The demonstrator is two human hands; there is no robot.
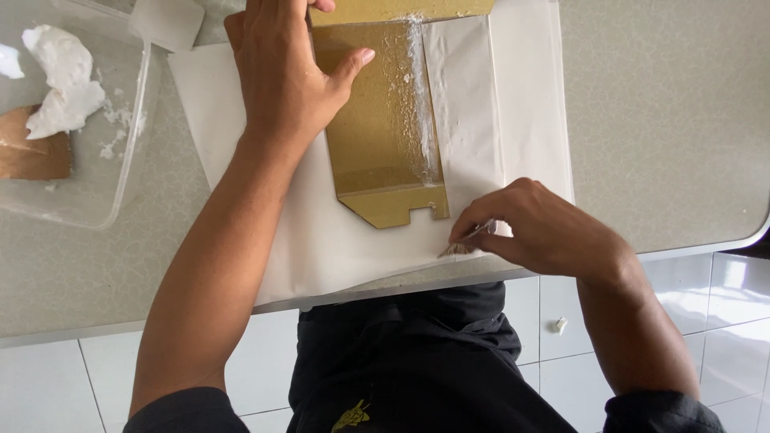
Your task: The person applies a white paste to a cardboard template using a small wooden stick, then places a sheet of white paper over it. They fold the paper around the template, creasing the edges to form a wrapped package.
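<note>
Your left hand [282, 76] lies flat and spread on the gold cardboard [377, 128], pinning it to the white paper [321, 240] on the table [666, 120]. Your right hand [545, 232] pinches a small brush [469, 240] at the paper's near edge, just beside the cardboard's notched corner. A white paste streak runs along the cardboard's right side. A clear plastic tub [120, 160] with white paste sits to the left.

left hand [282, 76] flat on a gold cardboard cutout [377, 128] smeared with white paste, white paper sheet [513, 104] underneath, right hand [545, 232] pinching a small brush [467, 243]
</note>
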